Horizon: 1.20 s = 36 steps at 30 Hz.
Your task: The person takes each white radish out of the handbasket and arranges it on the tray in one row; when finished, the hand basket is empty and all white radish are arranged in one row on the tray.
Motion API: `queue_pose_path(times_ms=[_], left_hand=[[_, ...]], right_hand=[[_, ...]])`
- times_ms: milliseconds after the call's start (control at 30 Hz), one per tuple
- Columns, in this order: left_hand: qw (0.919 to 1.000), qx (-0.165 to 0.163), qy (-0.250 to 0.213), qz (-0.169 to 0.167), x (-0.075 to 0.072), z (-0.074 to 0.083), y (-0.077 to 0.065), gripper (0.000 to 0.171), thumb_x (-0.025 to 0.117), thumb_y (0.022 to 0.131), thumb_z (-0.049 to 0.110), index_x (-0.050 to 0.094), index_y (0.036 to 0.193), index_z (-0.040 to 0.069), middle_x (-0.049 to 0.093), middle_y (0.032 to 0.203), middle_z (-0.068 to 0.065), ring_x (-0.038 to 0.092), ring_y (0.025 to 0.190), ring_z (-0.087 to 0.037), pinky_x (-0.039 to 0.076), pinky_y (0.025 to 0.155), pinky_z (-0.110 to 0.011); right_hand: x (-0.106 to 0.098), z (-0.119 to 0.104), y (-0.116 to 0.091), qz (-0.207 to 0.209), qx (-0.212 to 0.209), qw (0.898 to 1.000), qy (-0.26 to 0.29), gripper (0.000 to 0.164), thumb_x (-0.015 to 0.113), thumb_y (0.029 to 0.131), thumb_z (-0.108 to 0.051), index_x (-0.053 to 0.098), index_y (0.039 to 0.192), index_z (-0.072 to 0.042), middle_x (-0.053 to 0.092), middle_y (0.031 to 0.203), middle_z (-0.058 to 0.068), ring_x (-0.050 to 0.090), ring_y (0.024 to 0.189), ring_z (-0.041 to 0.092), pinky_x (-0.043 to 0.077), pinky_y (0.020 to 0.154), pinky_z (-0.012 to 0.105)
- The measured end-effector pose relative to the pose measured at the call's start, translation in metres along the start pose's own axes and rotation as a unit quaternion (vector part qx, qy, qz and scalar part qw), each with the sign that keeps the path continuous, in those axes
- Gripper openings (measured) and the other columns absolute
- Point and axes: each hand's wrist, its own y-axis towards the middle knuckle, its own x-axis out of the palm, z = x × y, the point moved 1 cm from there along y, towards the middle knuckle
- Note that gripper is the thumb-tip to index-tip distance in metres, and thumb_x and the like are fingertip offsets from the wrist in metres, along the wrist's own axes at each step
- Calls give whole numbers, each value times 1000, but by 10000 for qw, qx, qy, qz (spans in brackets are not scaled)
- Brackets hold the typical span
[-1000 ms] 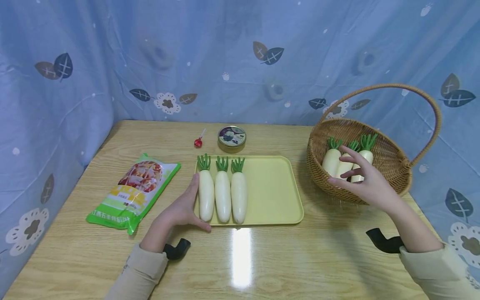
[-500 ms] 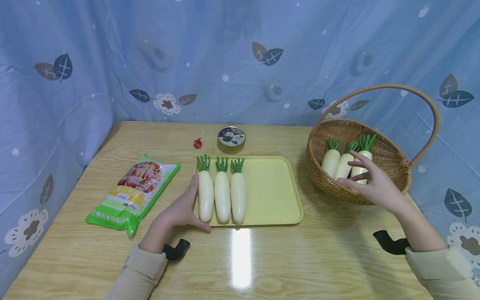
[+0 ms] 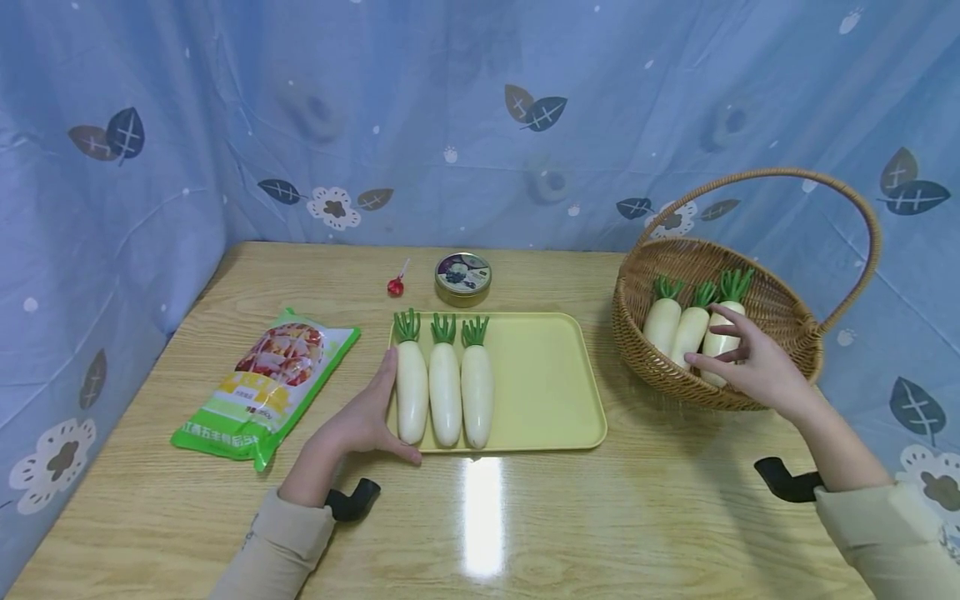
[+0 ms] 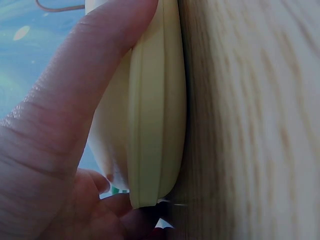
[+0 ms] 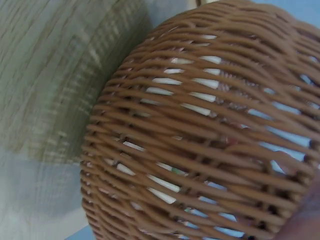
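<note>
Three white radishes (image 3: 446, 392) with green tops lie side by side on the left of a pale yellow tray (image 3: 547, 383). My left hand (image 3: 363, 417) holds the tray's near left corner, thumb at the front edge and fingers along the left side. In the left wrist view the thumb (image 4: 75, 75) lies on the rim. My right hand (image 3: 757, 371) reaches over the near rim of a wicker basket (image 3: 780, 333), fingers spread over the rightmost white radish (image 3: 716, 346). Two more radishes lie to its left. The right wrist view shows mostly wicker wall (image 5: 200, 125), hiding the fingers.
A green food bag (image 3: 266, 387) lies left of the tray. Behind the tray are a red lollipop (image 3: 396, 286) and a round tin (image 3: 462, 279). The basket's tall handle (image 3: 810, 173) arches over it. A blue curtain (image 3: 450, 125) surrounds the wooden table (image 3: 585, 525).
My right hand has shifted right and slightly down, from over the basket's middle radish to the rightmost one. The left hand and the tray have stayed in place.
</note>
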Motion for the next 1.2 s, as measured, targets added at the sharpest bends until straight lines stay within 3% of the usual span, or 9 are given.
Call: queue_pose_path(times_ms=[133,400,833,1200], left_hand=[[10000,-20,-35,-13,0,0,0,149,90,45,41,-16,142,-1,-14,149,-22,-5,136,-34,9,109,-48],[10000,18,-2,-5,-1,0,0,149,90,45,40,-16,142,-3,-13,149,-23,-4,136,-35,9,109,-48],[10000,0,-55,-24,0,-1,0,149,90,46,41,-16,142,-1,-14,149,-22,-5,136,-34,9,109,-48],[10000,10,8,6,0,-1,0,150,90,44,41,-15,142,-2,-13,149,-22,-4,136,-34,8,109,-47]], right_hand=[[-2,4,2,-39,128,9999,-66,88,61,87,-36,4,147,-6,33,133,34,52,98,44,48,57,35],[-4,14,8,-82,359,9993,-66,90,59,87,-40,1,147,-5,28,136,35,47,105,48,46,72,53],[-8,28,18,-107,600,9981,-94,92,57,88,-44,-1,146,-2,21,136,41,32,112,57,39,76,61],[-10,39,31,10,825,9961,-314,95,56,87,-47,-2,144,2,23,134,41,24,115,59,31,82,67]])
